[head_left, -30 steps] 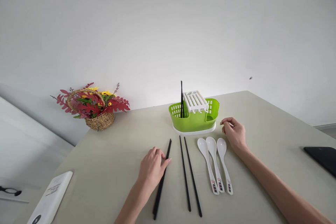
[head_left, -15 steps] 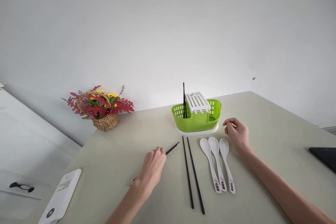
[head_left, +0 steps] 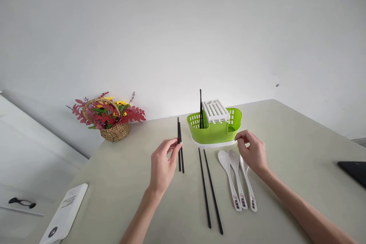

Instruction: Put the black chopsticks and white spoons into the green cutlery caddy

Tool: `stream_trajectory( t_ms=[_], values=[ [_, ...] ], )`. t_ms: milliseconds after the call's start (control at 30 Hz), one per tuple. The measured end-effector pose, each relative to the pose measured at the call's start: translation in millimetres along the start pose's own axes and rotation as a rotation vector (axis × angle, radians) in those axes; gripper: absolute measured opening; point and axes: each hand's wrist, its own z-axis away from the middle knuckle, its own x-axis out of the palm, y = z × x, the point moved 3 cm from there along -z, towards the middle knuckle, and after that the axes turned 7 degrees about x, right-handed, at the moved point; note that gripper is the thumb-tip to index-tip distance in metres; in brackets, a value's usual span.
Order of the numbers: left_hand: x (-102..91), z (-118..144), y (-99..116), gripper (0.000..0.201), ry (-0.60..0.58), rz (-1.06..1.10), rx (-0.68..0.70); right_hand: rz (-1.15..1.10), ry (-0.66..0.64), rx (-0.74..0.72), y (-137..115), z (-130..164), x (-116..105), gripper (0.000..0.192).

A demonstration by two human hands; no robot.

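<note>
A pair of black chopsticks [head_left: 180, 129] stands nearly upright above the table, pinched between the thumb and fingers of my left hand [head_left: 163, 164]. To its right, two more black chopsticks [head_left: 208, 187] lie side by side. Behind them sits a green cutlery basket [head_left: 211, 134] with a white slotted top [head_left: 215, 111] and a white base. Thin black chopsticks [head_left: 201, 108] stand in its left compartment. My right hand [head_left: 253, 150] is curled closed with its fingertips at the basket's lower right edge; whether they touch it I cannot tell. Below are three white spoons [head_left: 235, 179], the rightmost partly covered by that hand.
A wicker basket of artificial flowers [head_left: 114, 131] stands at the back left against the wall. A white board-like object [head_left: 67, 209] lies at the left table edge. A black flat object [head_left: 354, 171] lies at the right edge.
My left hand has raised its chopsticks from slanting low to nearly upright. My right hand has moved left, to the basket's right end, and now overlaps the rightmost spoon.
</note>
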Motion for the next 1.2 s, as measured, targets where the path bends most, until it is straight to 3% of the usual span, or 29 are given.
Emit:
stream_trajectory(
  t_ms=[133,300,867,1033,1200],
  values=[
    [5.9,-4,-7,0.022,0.091,0.180,-0.103,0.019,-0.031,-0.083,-10,4,2,0.017],
    [16.3,-1,-22,0.025,0.120,0.278,-0.174,0.027,-0.060,-0.141,-15,6,4,0.020],
    [39.4,-11,-5,0.017,0.043,0.178,0.007,0.006,-0.109,-0.173,-19,9,7,0.021],
    [48.5,-6,-8,0.020,-0.001,0.179,-0.013,0.001,-0.119,-0.161,-19,9,8,0.021],
    [51.0,-10,-17,0.027,0.063,0.313,-0.146,-0.020,-0.137,-0.140,-20,9,8,0.020]
  ],
)
